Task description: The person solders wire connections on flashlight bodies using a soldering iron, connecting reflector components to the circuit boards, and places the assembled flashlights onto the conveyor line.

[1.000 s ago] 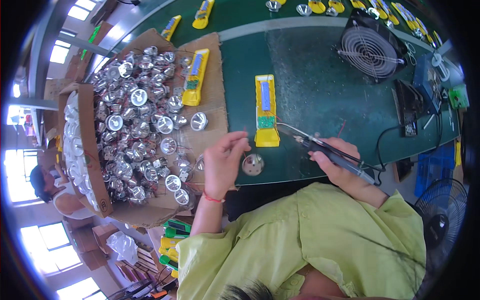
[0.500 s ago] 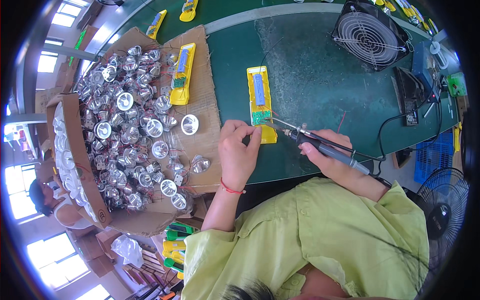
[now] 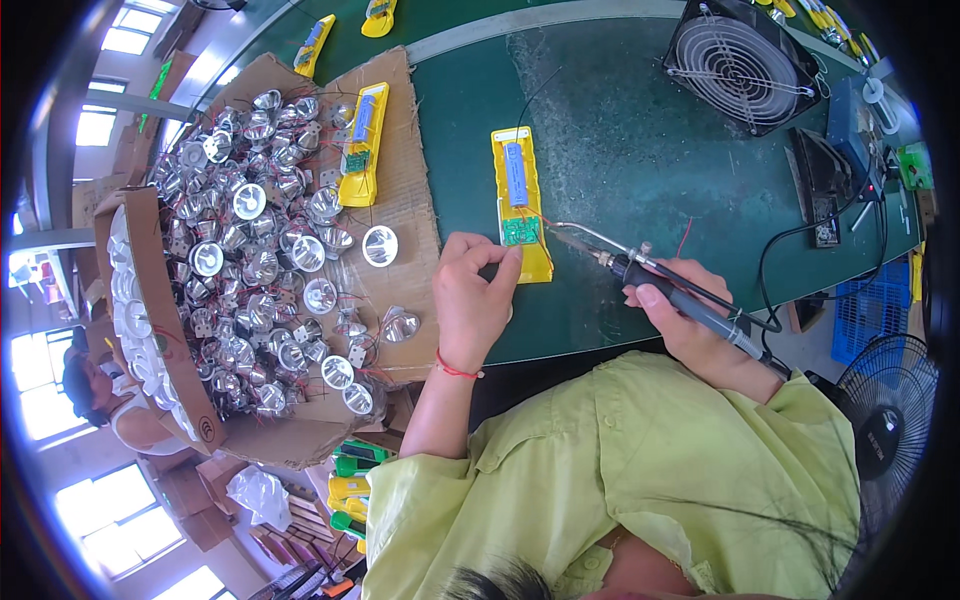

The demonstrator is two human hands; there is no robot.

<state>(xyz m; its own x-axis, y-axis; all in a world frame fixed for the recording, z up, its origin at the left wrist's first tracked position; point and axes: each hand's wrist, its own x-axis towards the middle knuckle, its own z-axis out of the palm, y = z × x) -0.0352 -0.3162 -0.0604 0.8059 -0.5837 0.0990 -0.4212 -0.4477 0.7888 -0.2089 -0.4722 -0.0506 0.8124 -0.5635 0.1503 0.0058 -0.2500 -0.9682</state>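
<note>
A yellow plastic housing (image 3: 540, 266) lies on the green bench in front of me, holding a blue cylindrical battery (image 3: 516, 175) and a small green circuit board (image 3: 520, 231) with thin wires. At the board's near left edge, my left hand (image 3: 472, 298) is closed in a pinch; anything between the fingertips is too small to make out. My right hand (image 3: 685, 330) grips a soldering iron (image 3: 702, 314) with a thin metal feed tube (image 3: 598, 237) alongside it. The iron's tip points at the board from the right, a short way off it.
On the left, a cardboard box (image 3: 255, 445) is heaped with silvery lamp reflectors (image 3: 262, 268). Another yellow housing (image 3: 361, 185) rests on the cardboard flap. A black fan (image 3: 740, 70) stands far right, near a blue soldering station (image 3: 850, 130) with a cable. One person is at far left.
My right hand has drawn the soldering iron back to the right, so its tip has come away from the circuit board. My left hand stays pinched at the board's edge, nearly unmoved.
</note>
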